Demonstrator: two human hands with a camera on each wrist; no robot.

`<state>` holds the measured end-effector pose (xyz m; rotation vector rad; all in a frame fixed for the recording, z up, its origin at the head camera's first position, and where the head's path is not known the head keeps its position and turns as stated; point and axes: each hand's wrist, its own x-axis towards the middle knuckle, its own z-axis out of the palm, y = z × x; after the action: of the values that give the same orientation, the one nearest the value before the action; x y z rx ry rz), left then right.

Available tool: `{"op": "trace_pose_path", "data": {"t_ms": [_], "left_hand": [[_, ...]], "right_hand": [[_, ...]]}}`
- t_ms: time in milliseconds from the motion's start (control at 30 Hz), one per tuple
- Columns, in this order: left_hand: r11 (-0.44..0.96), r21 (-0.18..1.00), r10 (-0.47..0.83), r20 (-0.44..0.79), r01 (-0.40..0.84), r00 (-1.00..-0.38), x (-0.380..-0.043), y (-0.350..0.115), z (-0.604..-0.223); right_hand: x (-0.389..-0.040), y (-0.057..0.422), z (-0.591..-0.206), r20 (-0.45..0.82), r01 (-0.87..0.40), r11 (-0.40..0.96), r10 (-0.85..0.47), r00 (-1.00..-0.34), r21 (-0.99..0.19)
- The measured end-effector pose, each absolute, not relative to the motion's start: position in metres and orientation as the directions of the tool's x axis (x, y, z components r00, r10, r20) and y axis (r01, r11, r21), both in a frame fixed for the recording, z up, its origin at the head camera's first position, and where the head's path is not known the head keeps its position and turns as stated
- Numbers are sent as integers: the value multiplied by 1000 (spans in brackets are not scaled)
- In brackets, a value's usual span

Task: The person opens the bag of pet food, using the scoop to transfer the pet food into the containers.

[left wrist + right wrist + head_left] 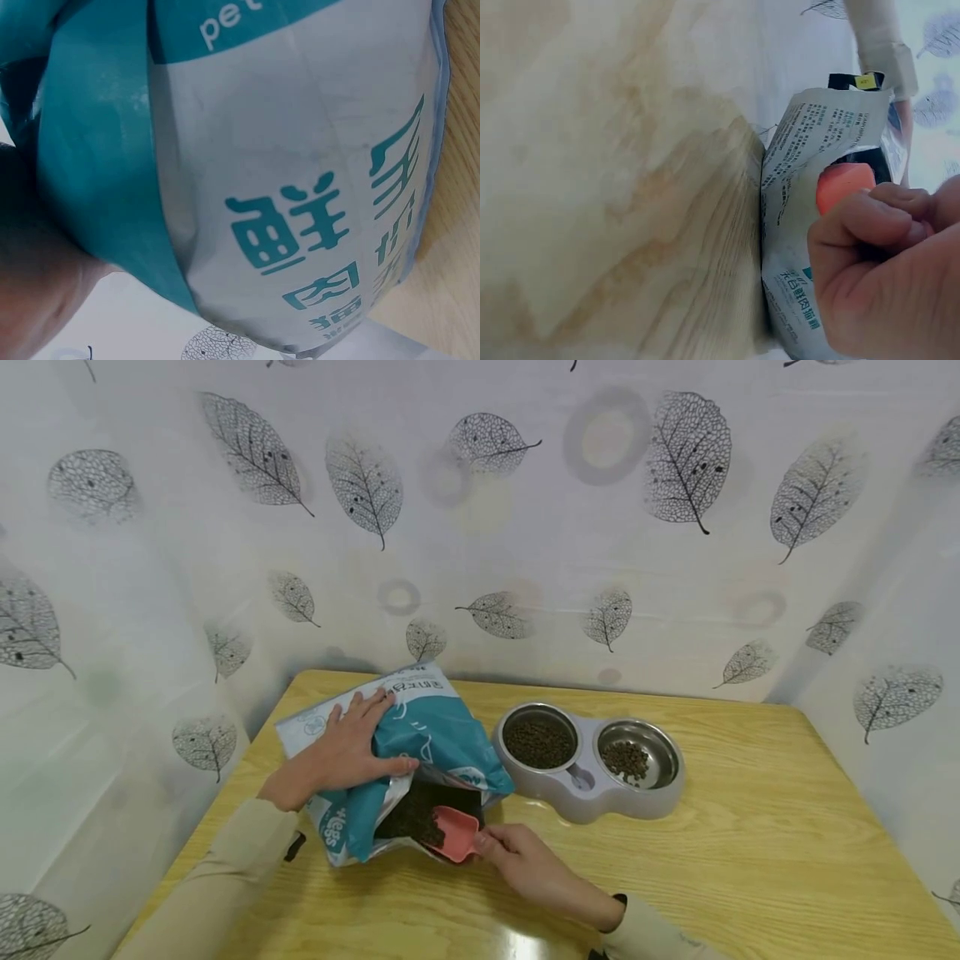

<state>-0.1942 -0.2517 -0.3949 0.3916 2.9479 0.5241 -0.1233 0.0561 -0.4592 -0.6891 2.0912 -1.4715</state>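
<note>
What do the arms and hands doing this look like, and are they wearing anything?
They are a person's arms in long, plain beige sleeves. The left hand and right hand are bare, with no gloves. A black band shows at the right cuff, and a black piece with a small yellow marking shows beside the left cuff.

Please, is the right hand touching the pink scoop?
Touching: the head view shows the right hand gripping the pink scoop at its handle end.

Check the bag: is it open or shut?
Open: the bag gapes at its near end, showing dark kibble inside, and the right hand holds a scoop in the opening.
</note>
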Motion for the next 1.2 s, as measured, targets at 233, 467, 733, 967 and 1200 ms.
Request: {"op": "trace_pose_path", "data": {"t_ms": [233, 467, 733, 967, 1200], "left_hand": [[903, 357, 279, -66, 239, -958, -195, -253, -394], [900, 368, 278, -66, 236, -958, -195, -253, -396], [901, 365, 278, -66, 236, -958, -195, -254, -396], [899, 373, 274, -74, 229, -959, -193, -253, -398], [898, 373, 275, -69, 231, -959, -194, -252, -396]], "right_hand": [[-123, 67, -457, -238, 156, 184, -627, -742, -971], [-123, 73, -456, -246, 216, 127, -652, -718, -968], [-122, 81, -449, -79, 234, -111, -735, -673, -966], [-121, 81, -445, 86, 215, -281, -769, -634, -935], [-126, 90, -439, 117, 69, -215, -742, -660, -974]]}}
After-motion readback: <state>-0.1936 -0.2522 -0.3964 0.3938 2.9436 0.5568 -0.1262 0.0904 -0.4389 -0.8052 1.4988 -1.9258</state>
